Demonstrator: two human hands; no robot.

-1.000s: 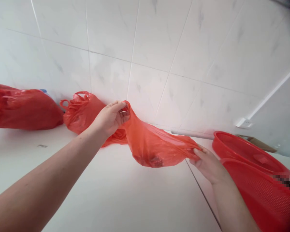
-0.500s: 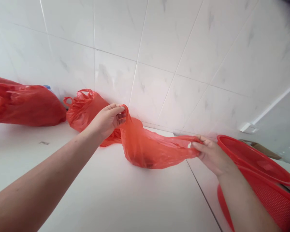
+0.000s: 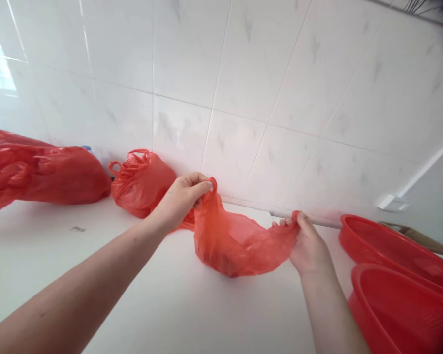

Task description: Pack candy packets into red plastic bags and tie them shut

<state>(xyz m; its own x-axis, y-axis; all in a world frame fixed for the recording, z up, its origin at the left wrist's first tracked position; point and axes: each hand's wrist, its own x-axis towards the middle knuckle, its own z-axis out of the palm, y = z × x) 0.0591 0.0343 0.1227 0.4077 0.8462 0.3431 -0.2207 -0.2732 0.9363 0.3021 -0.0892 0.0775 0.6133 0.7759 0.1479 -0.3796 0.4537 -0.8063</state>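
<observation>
A thin red plastic bag (image 3: 239, 246) hangs between my two hands, sagging low in the middle just over the white surface (image 3: 192, 314). My left hand (image 3: 186, 194) pinches its upper left edge between thumb and fingers. At the opposite side my right hand (image 3: 304, 241) grips the other edge, thumb on top and fingertips partly behind the plastic. Something darker shows dimly through the bottom of the bag, too blurred to name. Close behind my left hand sits a filled red plastic bag (image 3: 143, 184) with loop handles standing up.
Another full red bag (image 3: 74, 174) lies at the left against the white tiled wall (image 3: 243, 59). Red plastic baskets (image 3: 358, 290) stand at the right. Behind them are a brown cardboard piece (image 3: 421, 238) and a white wall box (image 3: 393, 202).
My right hand has turned more upright and come slightly left, so the bag's right side is shorter and bunched higher. The whole view has shifted a little.
</observation>
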